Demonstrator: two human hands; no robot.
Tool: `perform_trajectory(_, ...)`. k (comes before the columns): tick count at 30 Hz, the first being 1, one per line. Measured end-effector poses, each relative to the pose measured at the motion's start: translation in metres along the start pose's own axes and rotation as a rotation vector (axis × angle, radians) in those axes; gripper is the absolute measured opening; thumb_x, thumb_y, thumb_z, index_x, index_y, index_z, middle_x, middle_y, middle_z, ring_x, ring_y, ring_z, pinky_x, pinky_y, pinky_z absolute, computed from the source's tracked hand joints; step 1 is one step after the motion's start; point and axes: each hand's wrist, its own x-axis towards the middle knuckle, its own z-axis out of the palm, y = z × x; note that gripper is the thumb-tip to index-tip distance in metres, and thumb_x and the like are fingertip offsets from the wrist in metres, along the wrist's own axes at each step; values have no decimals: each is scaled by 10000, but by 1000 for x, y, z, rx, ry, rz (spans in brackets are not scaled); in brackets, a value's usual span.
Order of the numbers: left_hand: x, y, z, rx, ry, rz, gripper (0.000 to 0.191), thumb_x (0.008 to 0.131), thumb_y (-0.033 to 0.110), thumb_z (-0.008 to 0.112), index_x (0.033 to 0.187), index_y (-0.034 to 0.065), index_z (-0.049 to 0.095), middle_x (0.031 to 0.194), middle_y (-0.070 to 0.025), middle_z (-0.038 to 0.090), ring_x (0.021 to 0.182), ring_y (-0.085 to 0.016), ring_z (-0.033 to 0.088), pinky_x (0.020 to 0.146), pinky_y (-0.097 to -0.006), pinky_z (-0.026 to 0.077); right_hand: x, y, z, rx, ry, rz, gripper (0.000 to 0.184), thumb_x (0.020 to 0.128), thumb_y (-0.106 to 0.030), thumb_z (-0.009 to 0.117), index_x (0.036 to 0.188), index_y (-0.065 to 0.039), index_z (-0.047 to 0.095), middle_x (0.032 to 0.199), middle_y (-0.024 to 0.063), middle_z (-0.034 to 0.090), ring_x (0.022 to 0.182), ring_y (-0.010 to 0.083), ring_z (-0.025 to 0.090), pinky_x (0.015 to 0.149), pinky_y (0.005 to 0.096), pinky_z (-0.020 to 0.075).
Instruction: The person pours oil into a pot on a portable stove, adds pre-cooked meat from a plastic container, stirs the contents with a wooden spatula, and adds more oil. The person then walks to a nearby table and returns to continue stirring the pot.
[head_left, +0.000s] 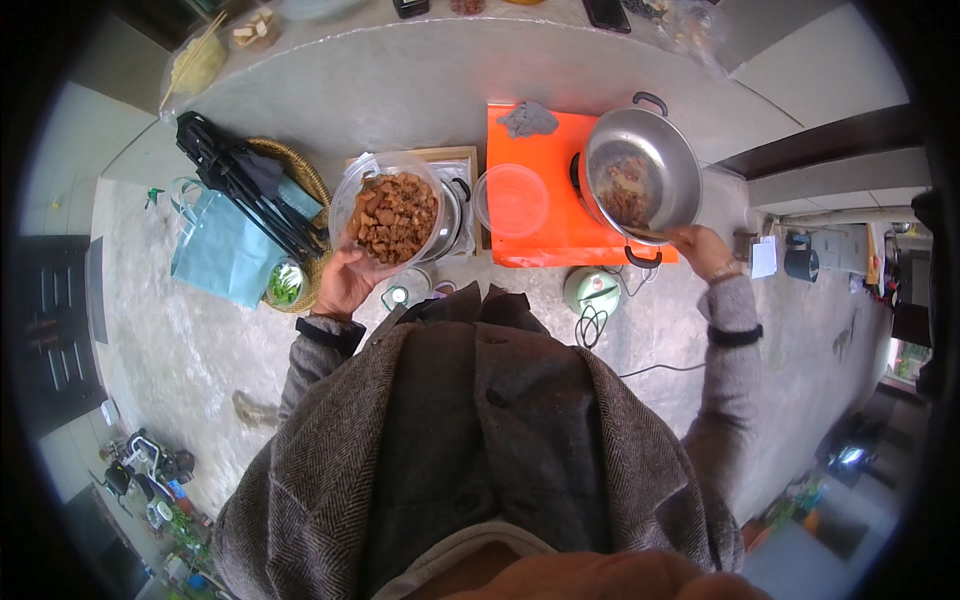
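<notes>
My left hand (345, 283) grips the near-left rim of a round clear plastic tub (342, 196). Chunks of browned meat (397, 217) fill much of it. Under the tub, a steel lid or pan (452, 217) is partly hidden. My right hand (706, 251) is closed around the end of a wooden spatula or spoon (646, 234) at the near rim of a two-handled steel pot (679, 146). Brown bits and sauce (628, 196) cling to the pot's bottom. The utensil's far end reaches inside, its tip hard to make out.
The pot stands on an orange-covered surface (540, 244) with a clear plastic lid (512, 201) and grey cloth (529, 120). Left are a wicker basket (319, 176), folded black frame (240, 180), blue bag (221, 247) and greens (285, 285). A corded green appliance (592, 291) sits near me.
</notes>
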Motion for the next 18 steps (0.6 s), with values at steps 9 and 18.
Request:
perform_trajectory(9, 1, -1, 5, -2, -11, -8, 819, 770, 149, 554, 1500, 133, 183, 1510, -167, 243, 1358, -401, 321, 1041, -573, 381, 80, 77, 18, 35, 487, 249, 233, 884, -195, 568, 1068, -100, 676, 957, 201, 669, 866, 400, 637, 762, 441, 515)
perform_trajectory(18, -9, -5, 0, 0, 12, 24, 817, 773, 148, 536, 1504, 135, 170, 1515, -169, 236, 1360, -409, 317, 1048, -589, 367, 42, 40, 59, -99, 320, 29, 232, 907, -256, 523, 1047, -131, 658, 917, 210, 659, 845, 417, 636, 689, 502, 515)
